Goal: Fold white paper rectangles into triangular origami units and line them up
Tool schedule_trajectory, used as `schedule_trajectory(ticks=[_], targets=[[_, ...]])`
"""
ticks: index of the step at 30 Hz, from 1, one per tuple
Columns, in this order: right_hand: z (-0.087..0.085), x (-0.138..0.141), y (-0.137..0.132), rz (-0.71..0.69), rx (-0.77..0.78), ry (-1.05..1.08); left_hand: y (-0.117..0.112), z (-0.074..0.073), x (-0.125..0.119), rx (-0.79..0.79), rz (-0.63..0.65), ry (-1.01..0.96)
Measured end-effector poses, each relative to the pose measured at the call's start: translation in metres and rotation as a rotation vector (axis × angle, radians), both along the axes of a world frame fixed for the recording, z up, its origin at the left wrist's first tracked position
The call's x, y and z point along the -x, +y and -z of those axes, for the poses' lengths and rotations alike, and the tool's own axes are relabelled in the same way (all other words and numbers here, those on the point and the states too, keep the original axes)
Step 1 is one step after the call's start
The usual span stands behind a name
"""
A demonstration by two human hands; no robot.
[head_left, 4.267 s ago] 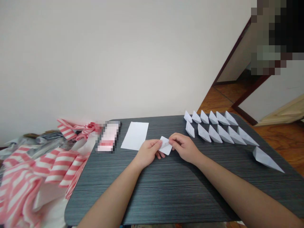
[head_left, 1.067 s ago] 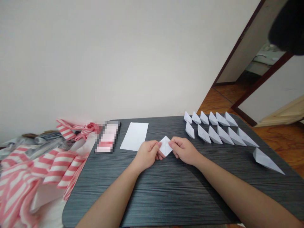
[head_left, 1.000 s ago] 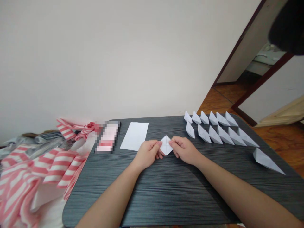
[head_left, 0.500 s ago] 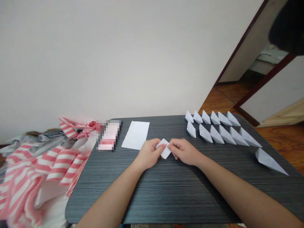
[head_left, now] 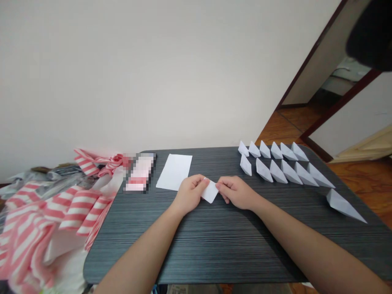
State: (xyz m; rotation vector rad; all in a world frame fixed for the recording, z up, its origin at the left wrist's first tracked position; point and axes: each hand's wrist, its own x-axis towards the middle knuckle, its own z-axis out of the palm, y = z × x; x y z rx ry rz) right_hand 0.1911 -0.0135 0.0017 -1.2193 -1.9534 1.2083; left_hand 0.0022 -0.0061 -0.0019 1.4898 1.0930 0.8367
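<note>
Folded paper [head_left: 210, 193] is just a flat little square over the table [head_left: 196, 245], pinched in my left hand [head_left: 189, 195] while my right hand [head_left: 236, 192] pinches its corner, so thirteen pointy shapes [head_left: 291, 173] look done, this plus the white sheet [head_left: 174, 171] probably left.

Pale wall [head_left: 153, 73] behind dark, streaked table [head_left: 190, 249] with rounded corners. Wood-look brown floor [head_left: 364, 177] at right, runs back into opening [head_left: 326, 87]. Dark-red trim [head_left: 341, 104] slants along pale panel [head_left: 352, 132] there. Light soft, wall brightest toward middle.
</note>
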Motion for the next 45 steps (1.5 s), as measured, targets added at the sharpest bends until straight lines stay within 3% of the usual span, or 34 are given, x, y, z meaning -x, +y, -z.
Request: schedule_trajectory(ticks=[11,20,29,34,37,40,43,45], targets=[[0.0049,-0.0005,0.0007,-0.003,0.05,0.154,0.0027,0.0018,0.0036,-0.044,-0.111,0.073],[0.0029,-0.0034,-0.0001,0.089,-0.046,0.103,0.002,-0.0007,-0.0033,0.097,-0.035,-0.203],[0.0083,-0.0009,0.0004,0.083,-0.08,0.265,0.0063,0.0065,-0.0018,0.075,-0.098,-0.185],[0.0049,0.0013,0.0001,0.012,-0.296,0.205,0.0031,0.0047,-0.0041,0.051,0.022,-0.089],[0.0034,-0.0001,0.001,0.038,-0.383,0.191,0.0019,0.0041,-0.0052,0.032,0.046,-0.059],[0.0046,-0.0017,0.0029,0.109,-0.357,0.155,0.002,0.0027,-0.0036,0.066,0.06,-0.096],[0.0052,-0.0021,0.0045,0.029,-0.322,0.071,0.0011,-0.0004,-0.0014,0.106,0.077,-0.183],[0.0053,-0.0015,0.0045,-0.049,-0.337,0.036,-0.0002,-0.0021,-0.0011,0.07,0.092,-0.142]])
